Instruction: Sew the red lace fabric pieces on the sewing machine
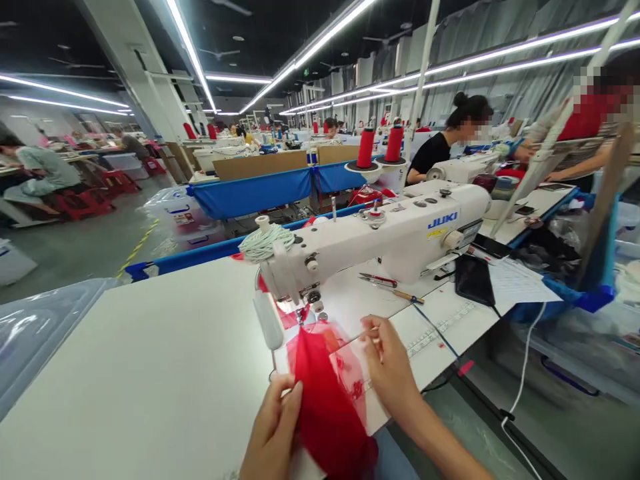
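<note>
My left hand (274,427) is closed on the left edge of a red cloth (323,400), thumb on top. The cloth runs from under the sewing machine's needle area down over the table's front edge. Sheer red fabric (350,373) with darker red patterning lies beside it on the right. My right hand (385,357) pinches the end of a thin strip (347,341), drawn taut from the cloth towards the right. The white JUKI sewing machine (370,227) stands just beyond both hands. Its presser foot is partly hidden by cloth.
Red-handled thread snips (379,279) and a wooden-handled tool (407,296) lie right of the needle. A phone (475,280) and paper (520,280) are farther right. Two red thread cones (366,148) stand behind the machine. A co-worker (445,143) sits beyond.
</note>
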Demonstrator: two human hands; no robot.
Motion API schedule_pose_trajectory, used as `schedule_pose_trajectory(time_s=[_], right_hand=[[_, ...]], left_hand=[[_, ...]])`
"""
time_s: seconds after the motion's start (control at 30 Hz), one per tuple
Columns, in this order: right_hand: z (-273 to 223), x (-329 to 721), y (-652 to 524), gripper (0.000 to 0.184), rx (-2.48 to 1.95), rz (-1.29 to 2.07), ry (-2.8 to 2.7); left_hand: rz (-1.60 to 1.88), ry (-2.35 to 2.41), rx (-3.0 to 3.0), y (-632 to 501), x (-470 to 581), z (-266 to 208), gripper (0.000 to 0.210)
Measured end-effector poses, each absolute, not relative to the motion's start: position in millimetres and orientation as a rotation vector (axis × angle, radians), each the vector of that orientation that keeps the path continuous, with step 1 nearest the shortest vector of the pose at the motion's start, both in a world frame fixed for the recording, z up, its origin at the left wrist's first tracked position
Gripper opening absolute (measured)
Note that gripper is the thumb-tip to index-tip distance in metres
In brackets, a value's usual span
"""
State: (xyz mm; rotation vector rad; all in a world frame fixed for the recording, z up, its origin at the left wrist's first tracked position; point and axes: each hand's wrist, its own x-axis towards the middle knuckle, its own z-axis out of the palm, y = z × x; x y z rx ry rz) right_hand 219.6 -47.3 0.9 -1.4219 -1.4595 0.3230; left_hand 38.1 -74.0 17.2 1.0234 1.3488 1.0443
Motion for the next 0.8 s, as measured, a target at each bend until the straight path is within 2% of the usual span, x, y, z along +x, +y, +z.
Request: schedule_pose_trajectory(time_s=[0.13,0.2,0.33,0.4,0.53,0.67,0.73,0.8], right_hand=[[-6,216,-76,0.023,-1.294,0.382,-1.635],[-9,211,-92,0.043,-1.319,0.484,-1.682],[-13,214,-99,0.031,-1.462,0.739,-1.547],[-13,221,-93,0.032,-1.478,0.894,-1.407],[-5,232,-78,0.04,-1.42,1.202,-1.09],[12,233,-73,0.037,-1.441,1.09,-1.058],[20,228,-76,0.03,-1.449,0.955,-1.286],[25,218,-81,0.024,-1.386,0.863,-1.56]], left_hand=[[0.971,1.076,0.735,-75,62,25,0.053],[0.971,0.993,0.746,-72,71,26,0.05],[1.012,0.943,0.946,-72,77,19,0.024],[1.107,1.024,1.05,-76,78,13,0.015],[1.118,1.112,1.07,-87,79,3,0.028],[0.772,0.952,1.183,-93,71,19,0.014],[0.832,1.135,1.249,-91,62,31,0.01],[0.917,1.241,1.186,-88,54,38,0.022]])
